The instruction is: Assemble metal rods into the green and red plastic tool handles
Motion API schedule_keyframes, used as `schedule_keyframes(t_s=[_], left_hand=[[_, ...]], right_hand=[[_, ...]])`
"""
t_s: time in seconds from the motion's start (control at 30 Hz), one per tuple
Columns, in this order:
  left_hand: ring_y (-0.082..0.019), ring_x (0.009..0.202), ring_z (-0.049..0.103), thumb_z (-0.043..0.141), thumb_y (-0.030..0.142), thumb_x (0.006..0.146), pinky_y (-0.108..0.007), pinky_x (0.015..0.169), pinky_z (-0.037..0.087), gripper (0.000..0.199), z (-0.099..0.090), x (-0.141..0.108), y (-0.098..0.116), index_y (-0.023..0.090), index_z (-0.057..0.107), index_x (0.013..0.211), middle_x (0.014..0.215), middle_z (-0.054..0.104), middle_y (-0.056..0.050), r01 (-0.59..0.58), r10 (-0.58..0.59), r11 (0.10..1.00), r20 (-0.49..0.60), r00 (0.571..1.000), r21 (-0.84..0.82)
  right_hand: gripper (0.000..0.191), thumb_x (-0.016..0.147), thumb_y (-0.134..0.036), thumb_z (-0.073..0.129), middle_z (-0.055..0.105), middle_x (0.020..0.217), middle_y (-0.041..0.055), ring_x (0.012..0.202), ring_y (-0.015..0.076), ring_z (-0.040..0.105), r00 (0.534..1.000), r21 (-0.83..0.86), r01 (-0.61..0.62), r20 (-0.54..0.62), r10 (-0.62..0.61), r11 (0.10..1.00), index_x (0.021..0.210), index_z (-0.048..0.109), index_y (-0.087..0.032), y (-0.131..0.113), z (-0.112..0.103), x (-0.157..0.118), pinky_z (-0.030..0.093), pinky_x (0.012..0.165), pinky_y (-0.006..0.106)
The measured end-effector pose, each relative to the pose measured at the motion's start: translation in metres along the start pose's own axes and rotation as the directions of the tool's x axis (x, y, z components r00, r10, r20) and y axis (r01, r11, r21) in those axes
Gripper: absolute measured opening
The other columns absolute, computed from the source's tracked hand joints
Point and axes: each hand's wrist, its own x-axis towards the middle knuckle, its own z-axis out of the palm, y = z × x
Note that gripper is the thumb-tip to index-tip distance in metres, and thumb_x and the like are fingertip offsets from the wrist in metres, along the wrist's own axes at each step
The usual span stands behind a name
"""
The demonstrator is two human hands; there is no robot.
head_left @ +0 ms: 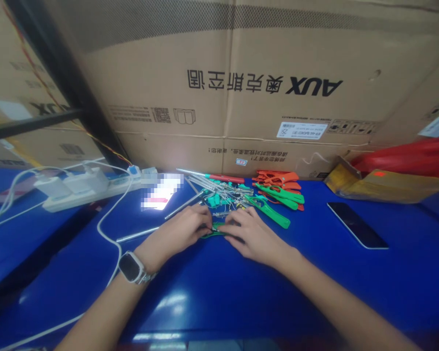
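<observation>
My left hand (188, 228) and my right hand (254, 235) meet over a flat green plastic piece (215, 233) lying low at the table surface. The fingers of both hands are closed on it, one hand at each end, and they cover most of it. Just beyond is a pile of slim metal rods and thin white wires (225, 195) with small teal parts (214, 200) among them. Green plastic handle-shaped pieces (274, 214) lie to the right of the pile, with orange ones (278, 178) stacked behind.
A white power strip (95, 190) with plugged-in chargers and cables stands at left. Nearby lies a lit phone (164, 192); a dark phone (358, 226) lies at right. A yellowish carton (380, 190) sits behind it. A large cardboard box (219, 112) walls off the blue table's back (219, 297).
</observation>
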Motion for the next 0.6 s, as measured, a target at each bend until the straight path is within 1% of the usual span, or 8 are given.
schedule_keyframes(t_s=[0.1,0.23,0.4,0.6], left_hand=[[-0.02,0.092,0.062,0.062,0.017,0.09,-0.033,0.085,0.05,0.009,0.0,-0.001,0.0,0.02,0.07,0.09,0.096,0.065,-0.004,0.015,-0.015,1.0,-0.006,1.0,0.002],[-0.02,0.095,0.063,0.065,0.017,0.088,-0.034,0.088,0.05,0.008,-0.002,-0.003,-0.003,0.021,0.072,0.089,0.103,0.066,-0.004,0.036,-0.037,0.998,-0.008,0.999,-0.059],[-0.021,0.098,0.064,0.066,0.019,0.087,-0.035,0.09,0.05,0.008,-0.004,-0.006,-0.009,0.02,0.074,0.087,0.106,0.067,-0.005,0.061,-0.061,0.992,-0.002,0.998,-0.112],[-0.02,0.097,0.064,0.065,0.018,0.087,-0.035,0.089,0.051,0.009,0.0,-0.004,-0.008,0.02,0.074,0.087,0.106,0.067,-0.006,0.068,-0.07,0.99,-0.01,0.997,-0.126]], right_hand=[[0.027,0.099,-0.025,0.051,0.066,0.103,0.0073,0.1,0.0211,0.056,0.999,-0.028,0.039,0.025,-0.038,0.999,0.121,0.068,-0.026,-0.001,0.001,-0.001,0.033,0.089,0.039],[0.028,0.101,-0.026,0.049,0.066,0.099,0.0064,0.096,0.0196,0.057,0.998,-0.009,0.051,0.029,-0.051,0.999,0.121,0.068,-0.025,0.0,0.003,-0.001,0.035,0.086,0.038],[0.028,0.1,-0.03,0.05,0.062,0.103,0.008,0.098,0.0203,0.055,0.998,0.025,0.036,0.041,-0.037,0.999,0.12,0.069,-0.024,-0.001,0.005,-0.002,0.04,0.086,0.036],[0.026,0.098,-0.028,0.052,0.062,0.098,0.0079,0.094,0.0208,0.056,1.0,0.015,0.02,0.02,-0.02,1.0,0.115,0.071,-0.023,-0.003,0.006,-0.002,0.043,0.085,0.037]])
